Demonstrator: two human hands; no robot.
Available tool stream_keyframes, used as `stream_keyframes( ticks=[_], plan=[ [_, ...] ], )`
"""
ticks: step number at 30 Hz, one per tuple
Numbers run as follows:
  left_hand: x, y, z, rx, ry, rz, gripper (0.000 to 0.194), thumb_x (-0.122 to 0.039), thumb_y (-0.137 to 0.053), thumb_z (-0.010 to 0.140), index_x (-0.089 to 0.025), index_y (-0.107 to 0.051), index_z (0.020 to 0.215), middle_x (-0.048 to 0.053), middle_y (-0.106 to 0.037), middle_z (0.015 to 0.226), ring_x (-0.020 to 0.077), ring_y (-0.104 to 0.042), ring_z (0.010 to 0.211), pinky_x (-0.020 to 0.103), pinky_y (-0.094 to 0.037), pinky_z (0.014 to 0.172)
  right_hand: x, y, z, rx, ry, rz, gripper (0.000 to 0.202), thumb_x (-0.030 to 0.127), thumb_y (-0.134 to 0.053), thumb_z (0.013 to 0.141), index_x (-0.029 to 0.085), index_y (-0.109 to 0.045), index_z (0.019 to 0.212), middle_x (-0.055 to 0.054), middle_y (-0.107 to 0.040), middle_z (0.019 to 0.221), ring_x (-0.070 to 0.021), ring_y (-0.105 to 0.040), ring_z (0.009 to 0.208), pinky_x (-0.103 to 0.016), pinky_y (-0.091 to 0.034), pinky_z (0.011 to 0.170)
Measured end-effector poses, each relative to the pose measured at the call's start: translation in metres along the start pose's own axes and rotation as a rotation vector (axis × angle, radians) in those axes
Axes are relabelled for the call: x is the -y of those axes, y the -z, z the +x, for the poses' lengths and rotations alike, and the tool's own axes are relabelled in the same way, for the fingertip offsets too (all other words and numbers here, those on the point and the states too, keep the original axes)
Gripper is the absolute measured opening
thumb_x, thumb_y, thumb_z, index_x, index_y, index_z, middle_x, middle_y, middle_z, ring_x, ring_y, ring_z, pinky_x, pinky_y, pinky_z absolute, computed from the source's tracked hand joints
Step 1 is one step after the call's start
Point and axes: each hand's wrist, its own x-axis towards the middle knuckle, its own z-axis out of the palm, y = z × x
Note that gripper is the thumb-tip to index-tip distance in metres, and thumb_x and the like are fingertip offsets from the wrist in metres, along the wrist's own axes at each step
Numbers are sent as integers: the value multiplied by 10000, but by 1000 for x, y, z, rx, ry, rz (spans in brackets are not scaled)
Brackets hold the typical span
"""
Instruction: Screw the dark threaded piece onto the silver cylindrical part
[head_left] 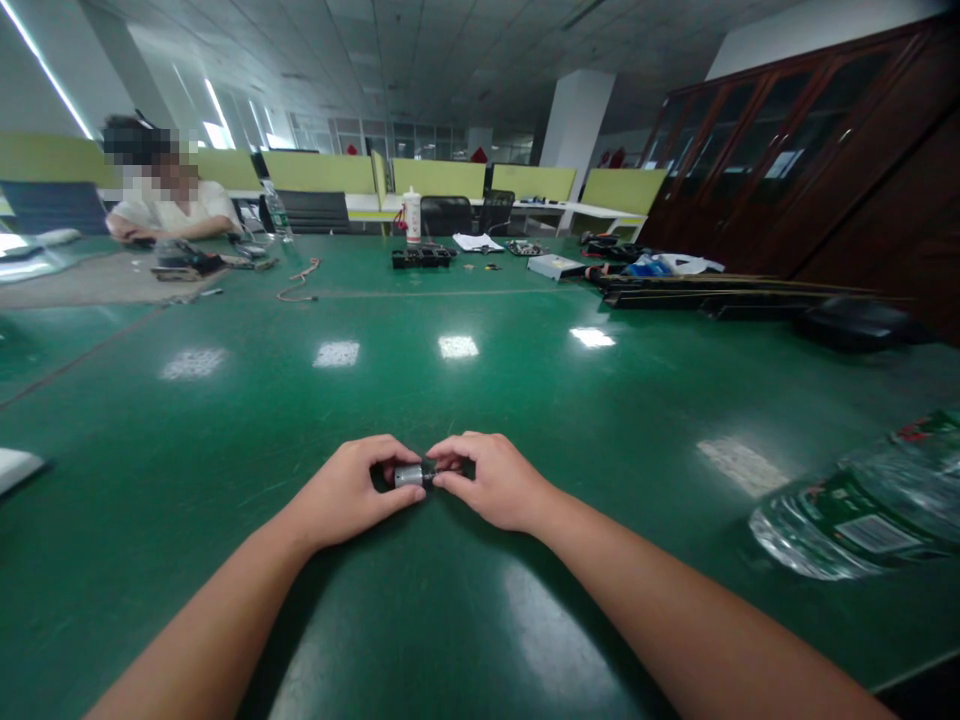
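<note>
Near the middle of the green table [480, 390], my left hand [360, 490] grips a small silver metal cylinder [409, 475] between thumb and fingers. The cylinder lies roughly level, with a dark end on its right side. Against that dark end is my right hand [495, 480], its thumb and fingers pinched together around a small part too tiny to name. The fingertips of the two hands nearly meet.
A large plastic bottle [862, 510] lies at the right. At the far side are a black device [421, 258], a white cup [412, 215], a silver box [556, 267], dark long bars [675, 292] and a cord [300, 280]. A person [176, 200] sits at the far left.
</note>
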Motion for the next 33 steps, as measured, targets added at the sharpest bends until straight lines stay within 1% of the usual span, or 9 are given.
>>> stream_keyframes(
  ticks=[6, 14, 22, 33],
  plan=[
    [0, -1, 0, -2, 10, 11, 240, -363, -708, 784, -207, -715, 967, 14, -683, 861, 179, -621, 786, 276, -465, 717, 1, 0, 0, -2, 5, -50, 173, 191, -694, 817, 202, -729, 986, -25, -702, 857, -144, -615, 793, -271, -451, 742],
    [0, -2, 1, 0, -3, 35, 222, -360, -697, 794, -202, -712, 949, 19, -665, 835, 177, -607, 764, 273, -452, 694, 0, 0, 0, 27, 68, -87, 158, 178, -714, 802, 208, -747, 954, -18, -710, 850, -149, -596, 816, -267, -434, 750],
    [0, -1, 0, -25, -36, 63, 208, -371, -708, 796, -195, -706, 907, 18, -641, 816, 173, -597, 753, 268, -443, 685, 2, 2, 0, 20, 48, -122, 138, 166, -709, 791, 198, -748, 920, -21, -701, 837, -153, -586, 811, -274, -425, 749],
    [-1, 1, 0, -35, -32, 106, 217, -385, -708, 791, -198, -719, 900, 27, -666, 820, 177, -600, 748, 265, -441, 674, 2, 3, 0, -9, -2, -149, 111, 186, -743, 754, 200, -726, 862, -12, -688, 817, -153, -568, 804, -279, -411, 746]
  ],
)
